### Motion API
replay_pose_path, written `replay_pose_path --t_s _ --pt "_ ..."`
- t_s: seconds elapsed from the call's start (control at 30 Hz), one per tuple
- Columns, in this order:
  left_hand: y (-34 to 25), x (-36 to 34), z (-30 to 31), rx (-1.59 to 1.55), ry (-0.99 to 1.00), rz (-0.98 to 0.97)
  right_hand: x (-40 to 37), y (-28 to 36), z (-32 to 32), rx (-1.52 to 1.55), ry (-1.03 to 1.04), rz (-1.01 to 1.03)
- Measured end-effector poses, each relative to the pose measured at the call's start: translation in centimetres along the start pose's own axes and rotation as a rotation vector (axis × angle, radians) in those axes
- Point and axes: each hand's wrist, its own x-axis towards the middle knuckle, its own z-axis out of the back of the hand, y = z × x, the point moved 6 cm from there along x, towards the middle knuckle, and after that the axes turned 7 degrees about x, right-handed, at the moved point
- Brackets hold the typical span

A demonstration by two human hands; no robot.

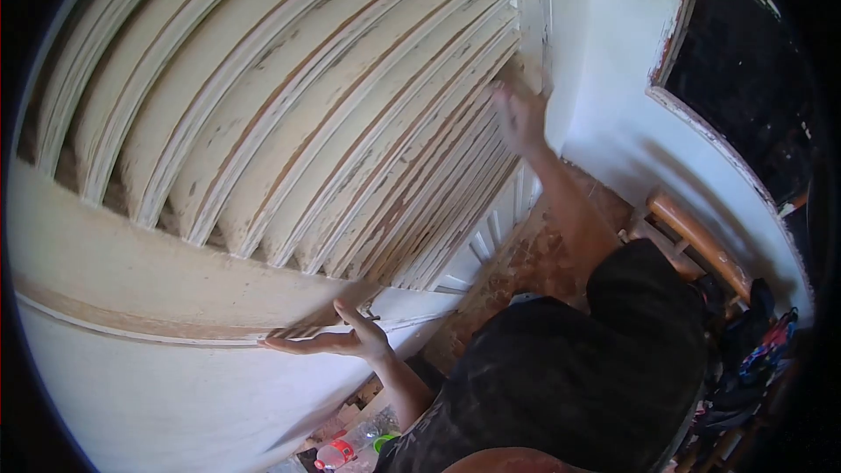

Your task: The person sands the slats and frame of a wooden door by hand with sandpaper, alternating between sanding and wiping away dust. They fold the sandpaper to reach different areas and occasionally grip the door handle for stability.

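A cream louvred shutter panel point(289, 114) with worn, chipped slats fills the upper left. At its lower rail point(158, 267), my left hand point(337, 340) is open, thumb raised and fingers stretched out against or close to the moulding; nothing is in it. My right hand point(523, 114) is up at the far end of the slats, beside the frame. Motion blurs its fingers, and a brownish blurred patch lies just beyond them, so whether it holds anything is unclear.
Right of the panel are a pale wall point(604, 52) and a dark opening with a chipped frame point(670, 101). A wooden chair point(701, 241) and dark clothes stand lower right. Below lie a red-labelled bottle point(335, 453) and a reddish patterned floor point(534, 254).
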Motion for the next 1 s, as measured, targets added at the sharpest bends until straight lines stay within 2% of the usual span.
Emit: replay_pose_path --t_s 0.07,0.1,0.2,0.27,0.3,0.37,0.4,0.47,0.53,0.6,0.63,0.7,0.73,0.77,0.8,0.83,0.87,0.93,1.0 --pt "0.0 -0.1 -0.6 0.139 -0.014 0.032 2.3 0.2 2.8 -0.136 -0.182 0.068" --pt "-0.3 -0.1 -1.0 0.110 -0.064 0.037 0.8 -1.0 1.4 -0.113 -0.224 -0.002" --pt "0.3 -0.4 -1.3 0.178 -0.162 0.005 -1.9 3.3 0.4 -0.021 -0.170 0.064" --pt "-1.2 -0.2 -1.6 0.259 -0.201 -0.034 -3.7 5.1 -1.2 0.006 0.119 0.153" --pt "-1.2 -0.2 -1.4 0.298 -0.216 -0.040 -3.0 2.9 -0.7 0.020 0.124 0.132" --pt "-0.3 -0.5 -1.1 0.327 -0.268 -0.040 -0.7 -4.4 0.9 0.073 0.020 -0.074" --pt "0.4 -0.8 -1.1 0.335 -0.286 0.015 -0.9 -5.2 0.2 0.087 0.032 -0.092" --pt "1.5 -1.2 -0.8 0.390 -0.275 0.056 -1.6 -8.0 -1.6 0.715 -0.066 -0.409" --pt "1.3 -1.1 -0.8 0.320 -0.294 0.076 -3.2 -0.7 -4.0 0.587 -0.060 -0.137" --pt "1.4 -1.3 -1.1 0.251 -0.315 0.095 -4.2 7.7 -3.4 0.283 -0.005 0.330" --pt "1.5 -1.2 -1.1 0.237 -0.307 0.075 -4.1 6.8 -3.6 0.290 -0.003 0.328" --pt "-0.1 -0.8 -0.9 0.221 -0.280 0.069 -3.8 4.1 -4.8 0.345 0.175 0.379" --pt "0.0 -0.7 -0.9 0.236 -0.281 0.066 -2.1 1.8 -2.2 0.249 -0.041 0.383" --pt "0.0 -0.7 -0.8 0.285 -0.277 0.047 -0.4 -1.1 0.0 0.353 -0.121 0.305" --pt "0.2 -0.8 -0.9 0.329 -0.280 0.034 0.0 -4.2 -0.5 0.573 0.007 -0.062" --pt "0.3 -1.0 -0.9 0.373 -0.280 0.018 -0.1 -5.1 0.7 0.481 -0.167 -0.121" --pt "0.5 -1.0 -0.7 0.417 -0.274 0.000 -1.2 -4.3 -0.6 0.491 -0.160 -0.126" --pt "0.5 -1.1 -1.1 0.480 -0.261 -0.033 -3.5 -0.4 -3.4 0.415 -0.167 0.081" --pt "0.7 -1.0 -0.9 0.475 -0.269 -0.042 -4.7 6.9 -4.6 0.273 -0.019 0.214"
